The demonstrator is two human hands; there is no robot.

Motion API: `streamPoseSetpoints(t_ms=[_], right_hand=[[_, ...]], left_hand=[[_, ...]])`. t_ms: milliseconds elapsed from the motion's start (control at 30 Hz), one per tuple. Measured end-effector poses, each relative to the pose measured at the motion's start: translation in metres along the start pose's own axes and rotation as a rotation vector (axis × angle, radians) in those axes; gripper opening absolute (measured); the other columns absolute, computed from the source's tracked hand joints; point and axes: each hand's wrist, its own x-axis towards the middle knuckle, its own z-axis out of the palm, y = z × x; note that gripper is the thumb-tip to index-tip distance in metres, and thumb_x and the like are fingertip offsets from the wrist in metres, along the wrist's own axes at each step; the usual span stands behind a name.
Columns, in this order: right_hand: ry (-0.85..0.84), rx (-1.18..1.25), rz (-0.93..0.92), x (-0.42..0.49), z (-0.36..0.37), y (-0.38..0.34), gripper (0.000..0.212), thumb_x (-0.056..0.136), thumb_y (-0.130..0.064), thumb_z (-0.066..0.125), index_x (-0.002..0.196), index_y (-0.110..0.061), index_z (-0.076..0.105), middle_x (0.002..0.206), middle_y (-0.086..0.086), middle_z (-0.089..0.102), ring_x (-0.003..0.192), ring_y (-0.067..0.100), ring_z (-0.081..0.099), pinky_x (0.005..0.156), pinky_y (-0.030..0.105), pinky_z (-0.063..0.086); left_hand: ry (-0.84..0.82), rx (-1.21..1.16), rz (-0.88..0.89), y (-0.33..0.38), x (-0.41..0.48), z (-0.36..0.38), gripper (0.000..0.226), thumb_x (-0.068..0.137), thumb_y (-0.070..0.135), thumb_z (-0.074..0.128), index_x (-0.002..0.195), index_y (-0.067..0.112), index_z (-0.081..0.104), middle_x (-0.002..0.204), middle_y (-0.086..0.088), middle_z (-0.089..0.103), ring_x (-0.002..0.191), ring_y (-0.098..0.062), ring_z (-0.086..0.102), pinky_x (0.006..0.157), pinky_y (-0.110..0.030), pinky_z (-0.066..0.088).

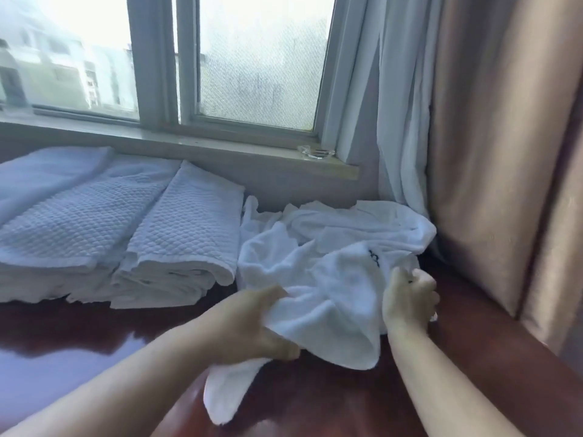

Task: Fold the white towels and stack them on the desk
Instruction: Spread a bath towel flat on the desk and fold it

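A crumpled white towel (328, 298) lies bunched between my hands on the dark red desk (94, 335). My left hand (252, 326) grips its near left edge, and a loose end hangs below the hand toward me. My right hand (408, 298) grips the towel's right side, fingers curled into the cloth. Behind it a heap of unfolded white towels (362, 228) reaches the curtain. At the left stand a stack of folded quilted white towels (186, 234) and a wider folded pile (63, 222).
A window sill (189, 143) runs behind the towels, with a glass ashtray (315, 152) on its right end. White sheer curtain (397, 121) and beige curtain (492, 152) hang at the right. The desk's right edge falls away near the curtain.
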Motion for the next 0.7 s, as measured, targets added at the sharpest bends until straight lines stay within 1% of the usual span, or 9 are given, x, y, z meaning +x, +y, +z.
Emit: streamPoseSetpoints(t_ms=[33,100,200,267,333,400,500,600,700], right_hand=[[-0.04,-0.04,-0.299,-0.005,-0.001,0.004,0.064,0.08,-0.052,0.041,0.126,-0.013,0.061,0.126,0.005,0.057,0.117,0.026,0.046,0.095,0.038,0.033],[-0.334,-0.138,-0.753,-0.017,0.0,-0.001,0.068,0.083,-0.067,0.04,0.132,-0.023,0.057,0.13,-0.01,0.052,0.127,0.012,0.041,0.106,0.032,0.026],[-0.762,-0.609,-0.951,-0.023,0.008,-0.006,0.092,0.07,-0.089,0.045,0.149,-0.044,0.03,0.14,-0.018,0.047,0.13,0.01,0.035,0.11,0.038,0.017],[-0.84,-0.806,-0.939,-0.023,0.016,-0.003,0.109,0.059,-0.09,0.056,0.152,-0.047,0.019,0.129,-0.019,0.047,0.123,0.013,0.036,0.111,0.04,0.015],[-0.78,-0.874,-0.953,-0.027,0.023,0.004,0.099,0.061,-0.085,0.061,0.147,-0.044,0.031,0.122,-0.019,0.048,0.12,0.016,0.041,0.109,0.042,0.018],[-0.649,-0.948,-1.069,-0.031,0.031,0.014,0.063,0.079,-0.075,0.056,0.131,-0.04,0.05,0.115,-0.012,0.06,0.112,0.019,0.051,0.104,0.042,0.027],[-0.48,-0.868,-1.205,-0.039,0.034,0.022,0.032,0.091,-0.054,0.057,0.104,-0.026,0.065,0.091,-0.003,0.067,0.091,0.025,0.062,0.086,0.044,0.04],[-0.203,-0.568,-1.304,-0.039,0.027,0.03,0.028,0.083,-0.042,0.059,0.078,-0.016,0.064,0.072,0.002,0.058,0.067,0.027,0.056,0.065,0.038,0.041],[-0.128,-0.375,-1.37,-0.033,0.009,0.022,0.032,0.078,-0.044,0.064,0.079,-0.012,0.064,0.088,0.007,0.061,0.083,0.028,0.055,0.072,0.04,0.044]], left_hand=[[-0.036,0.124,0.055,-0.001,-0.003,0.001,0.069,0.06,0.071,0.074,0.122,0.053,0.05,0.102,0.028,0.065,0.095,0.007,0.06,0.081,-0.02,0.05],[-0.014,0.185,0.178,0.0,-0.006,0.003,0.069,0.063,0.068,0.072,0.127,0.056,0.048,0.113,0.032,0.062,0.106,0.01,0.057,0.09,-0.019,0.048],[-0.003,-0.13,0.154,-0.01,-0.013,0.003,0.052,0.074,0.051,0.066,0.125,0.052,0.056,0.12,0.032,0.06,0.115,0.009,0.055,0.095,-0.018,0.043],[0.063,-0.402,0.026,-0.023,-0.019,0.007,0.042,0.074,0.049,0.059,0.116,0.049,0.063,0.111,0.026,0.064,0.107,0.004,0.059,0.091,-0.022,0.042],[0.237,-0.589,-0.1,-0.034,-0.023,0.015,0.032,0.076,0.034,0.055,0.104,0.041,0.069,0.104,0.014,0.067,0.097,0.0,0.06,0.09,-0.028,0.044],[0.376,-0.501,-0.215,-0.04,-0.023,0.021,0.028,0.086,0.018,0.057,0.1,0.042,0.062,0.105,0.01,0.066,0.093,0.004,0.061,0.086,-0.018,0.049],[0.254,-0.431,-0.268,-0.035,-0.019,0.019,0.046,0.081,0.04,0.079,0.107,0.052,0.042,0.089,0.019,0.07,0.077,0.008,0.065,0.061,-0.007,0.046],[0.211,-0.408,-0.264,-0.025,-0.01,0.017,0.039,0.069,0.054,0.078,0.101,0.036,0.065,0.073,0.013,0.071,0.06,0.0,0.061,0.053,-0.024,0.048],[0.346,-0.381,-0.205,-0.013,-0.006,0.017,0.018,0.087,0.043,0.07,0.087,0.026,0.072,0.08,0.001,0.073,0.067,-0.005,0.064,0.069,-0.046,0.054]])
